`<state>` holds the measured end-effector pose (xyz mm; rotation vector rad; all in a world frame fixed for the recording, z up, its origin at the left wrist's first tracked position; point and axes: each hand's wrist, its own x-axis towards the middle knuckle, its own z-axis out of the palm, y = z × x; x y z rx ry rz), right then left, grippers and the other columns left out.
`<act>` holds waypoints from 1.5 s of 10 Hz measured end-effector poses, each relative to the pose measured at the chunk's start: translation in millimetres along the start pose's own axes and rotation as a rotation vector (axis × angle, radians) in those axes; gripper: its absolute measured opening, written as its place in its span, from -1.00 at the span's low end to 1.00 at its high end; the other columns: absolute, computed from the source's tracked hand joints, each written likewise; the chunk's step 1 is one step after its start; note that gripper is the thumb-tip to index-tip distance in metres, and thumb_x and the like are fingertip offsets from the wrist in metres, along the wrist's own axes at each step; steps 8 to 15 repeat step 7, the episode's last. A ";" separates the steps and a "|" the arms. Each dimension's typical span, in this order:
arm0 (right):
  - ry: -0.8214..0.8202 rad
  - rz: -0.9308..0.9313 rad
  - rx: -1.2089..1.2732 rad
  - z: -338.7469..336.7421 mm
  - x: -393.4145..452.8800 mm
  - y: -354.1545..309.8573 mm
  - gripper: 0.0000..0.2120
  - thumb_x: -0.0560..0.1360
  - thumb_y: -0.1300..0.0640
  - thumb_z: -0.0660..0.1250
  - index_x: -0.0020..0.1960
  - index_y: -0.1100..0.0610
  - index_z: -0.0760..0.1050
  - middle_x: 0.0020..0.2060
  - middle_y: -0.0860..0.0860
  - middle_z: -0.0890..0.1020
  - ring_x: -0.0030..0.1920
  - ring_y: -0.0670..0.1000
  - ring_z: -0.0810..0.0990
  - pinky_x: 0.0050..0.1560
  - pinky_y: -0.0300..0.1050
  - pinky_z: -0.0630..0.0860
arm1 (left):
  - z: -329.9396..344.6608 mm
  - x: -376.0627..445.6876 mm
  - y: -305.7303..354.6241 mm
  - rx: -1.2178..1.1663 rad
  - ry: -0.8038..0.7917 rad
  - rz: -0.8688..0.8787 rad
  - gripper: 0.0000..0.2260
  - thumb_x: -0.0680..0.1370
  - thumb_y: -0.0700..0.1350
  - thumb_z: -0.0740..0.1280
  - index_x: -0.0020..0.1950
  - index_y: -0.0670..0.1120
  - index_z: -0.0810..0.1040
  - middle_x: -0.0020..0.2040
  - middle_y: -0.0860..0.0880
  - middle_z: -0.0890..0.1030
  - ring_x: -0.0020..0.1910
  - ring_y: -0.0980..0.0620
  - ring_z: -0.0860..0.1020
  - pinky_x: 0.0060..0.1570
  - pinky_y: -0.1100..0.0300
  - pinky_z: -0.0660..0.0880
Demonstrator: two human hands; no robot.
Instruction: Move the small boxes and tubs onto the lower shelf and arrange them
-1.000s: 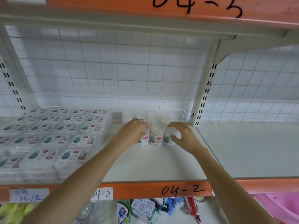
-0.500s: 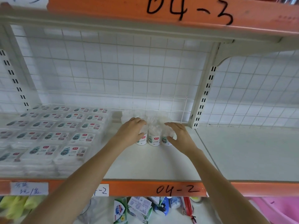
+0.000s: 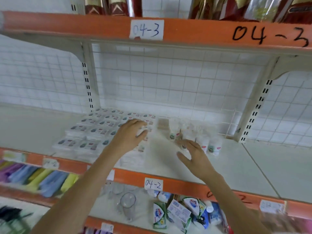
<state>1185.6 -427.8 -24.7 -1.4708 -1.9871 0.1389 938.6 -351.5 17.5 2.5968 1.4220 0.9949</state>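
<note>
Several flat white small boxes lie in rows on the white shelf labelled 04-2. Right of them stand several small clear tubs with white labels, close to the wire back. My left hand hovers over the right edge of the boxes, fingers spread and holding nothing. My right hand is in front of the tubs, fingers straight and apart, also holding nothing. The frame is blurred by motion.
An upright post bounds the bay on the right, another post on the left. Below are soap packs, clear glasses and coloured cloths. The shelf above, 04-3, carries dark red packets.
Both hands have come off the tubs and drawn back; the left hand moved left over the boxes. The view swung left and pulled back, showing more shelves.
</note>
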 end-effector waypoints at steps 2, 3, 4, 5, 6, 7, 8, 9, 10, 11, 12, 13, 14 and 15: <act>0.018 0.284 0.481 76.1 0.1 -92.3 -0.51 0.59 0.13 0.17 0.47 0.06 0.13 0.45 -0.02 0.19 0.44 -0.02 0.17 0.44 0.00 0.16 | -54.9 -84.6 -83.8 -0.350 0.113 -0.273 -0.68 0.59 -0.24 0.21 0.34 -0.13 0.42 0.30 -0.06 0.44 0.28 0.01 0.40 0.15 0.36 0.23; 0.090 0.459 0.656 94.5 3.3 -116.8 -0.49 0.59 0.21 0.13 0.49 0.04 0.07 0.47 -0.03 0.14 0.48 -0.01 0.10 0.47 0.02 0.08 | -53.8 -109.4 -91.3 -0.609 0.004 -0.393 -0.60 0.60 -0.26 0.17 0.43 -0.06 0.29 0.31 0.08 0.31 0.36 0.09 0.28 0.25 0.32 0.19; 0.103 0.561 0.655 103.0 11.5 -128.0 -0.50 0.58 0.27 0.11 0.49 0.08 0.12 0.46 -0.01 0.19 0.45 0.00 0.16 0.43 -0.12 0.09 | -47.9 -113.3 -91.1 -0.669 -0.074 -0.417 -0.57 0.60 -0.27 0.13 0.46 -0.08 0.23 0.44 0.03 0.26 0.43 0.07 0.21 0.34 0.27 0.11; 0.075 0.626 0.585 108.5 13.3 -135.4 -0.51 0.57 0.27 0.11 0.47 0.10 0.15 0.45 0.03 0.23 0.32 0.00 0.36 0.33 -0.15 0.19 | -44.1 -111.9 -92.3 -0.642 -0.156 -0.396 -0.57 0.60 -0.27 0.11 0.47 -0.10 0.23 0.49 0.00 0.17 0.47 0.07 0.14 0.42 0.19 0.08; 0.016 0.671 0.513 108.5 13.6 -141.7 -0.49 0.56 0.26 0.12 0.49 0.09 0.12 0.45 0.04 0.23 0.38 0.06 0.30 0.38 -0.10 0.18 | -44.2 -110.1 -92.6 -0.550 -0.221 -0.332 -0.57 0.59 -0.27 0.10 0.46 -0.12 0.24 0.52 -0.06 0.11 0.49 0.07 0.07 0.38 0.28 0.01; -0.008 0.686 0.456 108.9 16.1 -144.2 -0.44 0.57 0.20 0.16 0.51 0.05 0.04 0.48 0.08 0.15 0.45 0.10 0.18 0.43 -0.03 0.14 | -49.0 -107.7 -94.6 -0.523 -0.213 -0.312 -0.57 0.59 -0.27 0.09 0.47 -0.12 0.21 0.53 -0.08 0.07 0.49 0.06 0.05 0.31 0.35 0.06; -0.008 0.686 0.456 108.9 16.1 -144.2 -0.44 0.57 0.20 0.16 0.51 0.05 0.04 0.48 0.08 0.15 0.45 0.10 0.18 0.43 -0.03 0.14 | -49.0 -107.7 -94.6 -0.523 -0.213 -0.312 -0.57 0.59 -0.27 0.09 0.47 -0.12 0.21 0.53 -0.08 0.07 0.49 0.06 0.05 0.31 0.35 0.06; -0.008 0.686 0.456 108.9 16.1 -144.2 -0.44 0.57 0.20 0.16 0.51 0.05 0.04 0.48 0.08 0.15 0.45 0.10 0.18 0.43 -0.03 0.14 | -49.0 -107.7 -94.6 -0.523 -0.213 -0.312 -0.57 0.59 -0.27 0.09 0.47 -0.12 0.21 0.53 -0.08 0.07 0.49 0.06 0.05 0.31 0.35 0.06; -0.008 0.686 0.456 108.9 16.1 -144.2 -0.44 0.57 0.20 0.16 0.51 0.05 0.04 0.48 0.08 0.15 0.45 0.10 0.18 0.43 -0.03 0.14 | -49.0 -107.7 -94.6 -0.523 -0.213 -0.312 -0.57 0.59 -0.27 0.09 0.47 -0.12 0.21 0.53 -0.08 0.07 0.49 0.06 0.05 0.31 0.35 0.06; -0.008 0.686 0.456 108.9 16.1 -144.2 -0.44 0.57 0.20 0.16 0.51 0.05 0.04 0.48 0.08 0.15 0.45 0.10 0.18 0.43 -0.03 0.14 | -49.0 -107.7 -94.6 -0.523 -0.213 -0.312 -0.57 0.59 -0.27 0.09 0.47 -0.12 0.21 0.53 -0.08 0.07 0.49 0.06 0.05 0.31 0.35 0.06; -0.008 0.686 0.456 108.9 16.1 -144.2 -0.44 0.57 0.20 0.16 0.51 0.05 0.04 0.48 0.08 0.15 0.45 0.10 0.18 0.43 -0.03 0.14 | -49.0 -107.7 -94.6 -0.523 -0.213 -0.312 -0.57 0.59 -0.27 0.09 0.47 -0.12 0.21 0.53 -0.08 0.07 0.49 0.06 0.05 0.31 0.35 0.06; -0.008 0.686 0.456 108.9 16.1 -144.2 -0.44 0.57 0.20 0.16 0.51 0.05 0.04 0.48 0.08 0.15 0.45 0.10 0.18 0.43 -0.03 0.14 | -49.0 -107.7 -94.6 -0.523 -0.213 -0.312 -0.57 0.59 -0.27 0.09 0.47 -0.12 0.21 0.53 -0.08 0.07 0.49 0.06 0.05 0.31 0.35 0.06; -0.008 0.686 0.456 108.9 16.1 -144.2 -0.44 0.57 0.20 0.16 0.51 0.05 0.04 0.48 0.08 0.15 0.45 0.10 0.18 0.43 -0.03 0.14 | -49.0 -107.7 -94.6 -0.523 -0.213 -0.312 -0.57 0.59 -0.27 0.09 0.47 -0.12 0.21 0.53 -0.08 0.07 0.49 0.06 0.05 0.31 0.35 0.06; -0.008 0.686 0.456 108.9 16.1 -144.2 -0.44 0.57 0.20 0.16 0.51 0.05 0.04 0.48 0.08 0.15 0.45 0.10 0.18 0.43 -0.03 0.14 | -49.0 -107.7 -94.6 -0.523 -0.213 -0.312 -0.57 0.59 -0.27 0.09 0.47 -0.12 0.21 0.53 -0.08 0.07 0.49 0.06 0.05 0.31 0.35 0.06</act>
